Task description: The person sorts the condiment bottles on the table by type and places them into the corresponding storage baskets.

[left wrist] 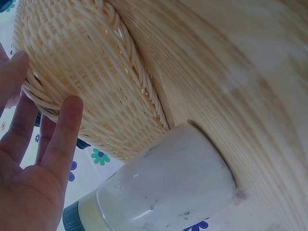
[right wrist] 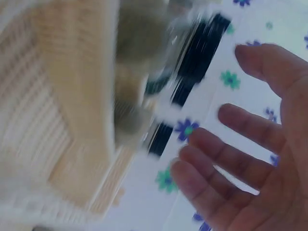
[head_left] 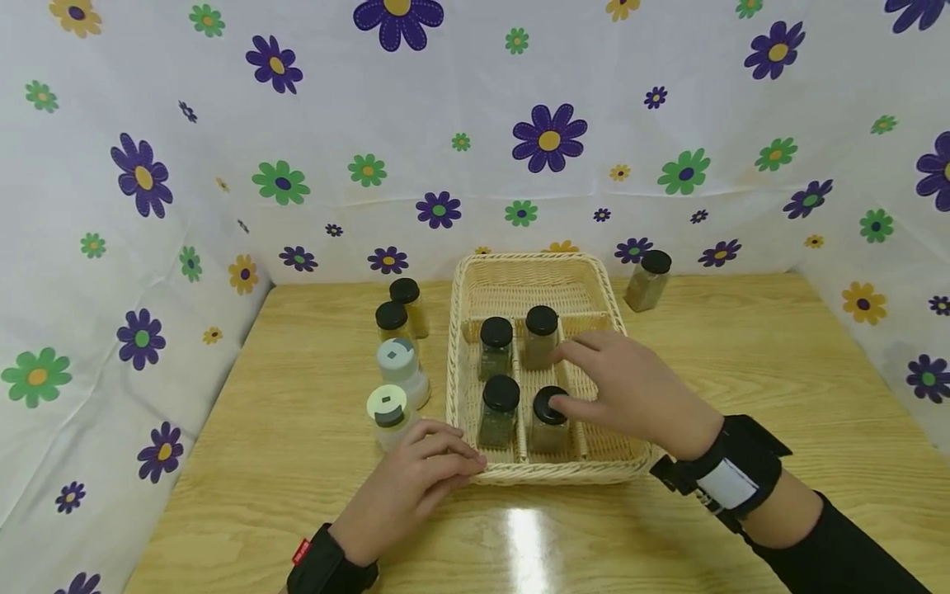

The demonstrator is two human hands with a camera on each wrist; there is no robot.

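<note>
My left hand (head_left: 416, 478) rests on the front left corner of a divided wicker basket (head_left: 549, 473), its fingers fairly straight against the rim; the left wrist view shows fingertips touching the woven wall (left wrist: 101, 72). Over the basket's right part reaches my right hand (head_left: 631, 392), thumb near the black lid of the front right spice jar (head_left: 549, 425). In the right wrist view that hand (right wrist: 240, 159) has spread fingers, apart from the lids. The basket also holds a front left jar (head_left: 499, 421), a back left jar (head_left: 496, 351) and a back right jar (head_left: 541, 342).
Left of the basket stand two black-lidded jars (head_left: 391, 318) and two pale containers with grey-patched lids (head_left: 397, 363), the nearer one (head_left: 389, 417) beside my left hand. Another spice jar (head_left: 648, 282) stands behind right, near the flowered cloth (head_left: 475, 124). Everything is on a wooden table (head_left: 297, 462).
</note>
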